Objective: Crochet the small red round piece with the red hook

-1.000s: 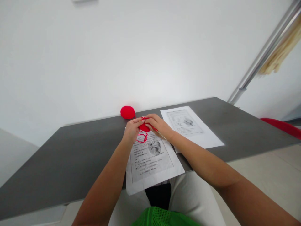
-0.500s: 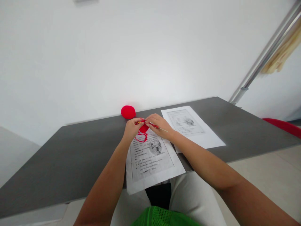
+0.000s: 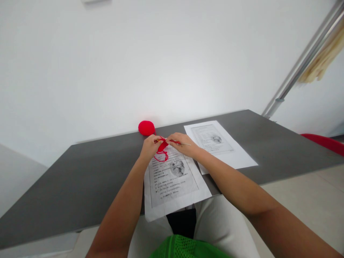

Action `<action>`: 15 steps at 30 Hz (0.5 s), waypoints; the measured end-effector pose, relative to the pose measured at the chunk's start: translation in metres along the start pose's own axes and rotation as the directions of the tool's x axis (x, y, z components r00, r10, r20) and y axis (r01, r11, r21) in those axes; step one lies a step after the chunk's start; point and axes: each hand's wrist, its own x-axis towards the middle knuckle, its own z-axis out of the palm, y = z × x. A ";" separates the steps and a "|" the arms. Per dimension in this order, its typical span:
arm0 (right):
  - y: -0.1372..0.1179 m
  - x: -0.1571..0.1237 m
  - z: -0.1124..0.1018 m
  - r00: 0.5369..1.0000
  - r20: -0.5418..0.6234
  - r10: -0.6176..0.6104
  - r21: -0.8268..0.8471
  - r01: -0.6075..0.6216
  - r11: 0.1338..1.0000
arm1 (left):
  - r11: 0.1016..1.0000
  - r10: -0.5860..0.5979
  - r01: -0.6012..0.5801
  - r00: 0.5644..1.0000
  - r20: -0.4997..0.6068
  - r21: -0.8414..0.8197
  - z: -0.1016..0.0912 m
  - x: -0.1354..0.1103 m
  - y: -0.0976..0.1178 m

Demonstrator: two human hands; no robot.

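My left hand [image 3: 149, 147] pinches a small red crocheted piece [image 3: 162, 146] above a printed sheet [image 3: 172, 182] on the grey table [image 3: 80, 172]. My right hand [image 3: 182, 144] is closed on a thin crochet hook [image 3: 179, 143] whose shaft sticks out to the right, its tip at the red piece. A loop of red yarn [image 3: 161, 157] hangs from the piece onto the sheet. A red yarn ball [image 3: 146, 128] lies by the wall, just behind my hands.
A second printed sheet [image 3: 220, 143] lies to the right of my hands. A slanted metal pole [image 3: 303, 61] with pale fringe stands at the far right. A red seat edge [image 3: 325, 143] shows beyond the table's right end. A green mesh item [image 3: 182, 249] lies on my lap.
My right hand has turned the hook from slanting down and right to nearly level. Both hands shifted slightly away from me. The yarn ball has not moved.
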 end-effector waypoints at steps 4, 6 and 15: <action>-0.004 0.001 -0.005 0.998 0.009 0.058 0.066 -0.058 0.996 | 1.000 0.001 -0.001 1.000 0.016 -0.001 0.001 0.000 0.000; -0.005 0.001 -0.006 0.994 0.005 0.107 0.147 -0.107 0.983 | 1.000 0.000 0.000 1.000 0.022 -0.003 0.000 0.000 0.000; -0.003 0.005 -0.004 0.941 0.007 0.338 0.651 -0.261 0.713 | 0.972 -0.122 0.140 0.987 0.100 -0.190 -0.005 0.001 -0.004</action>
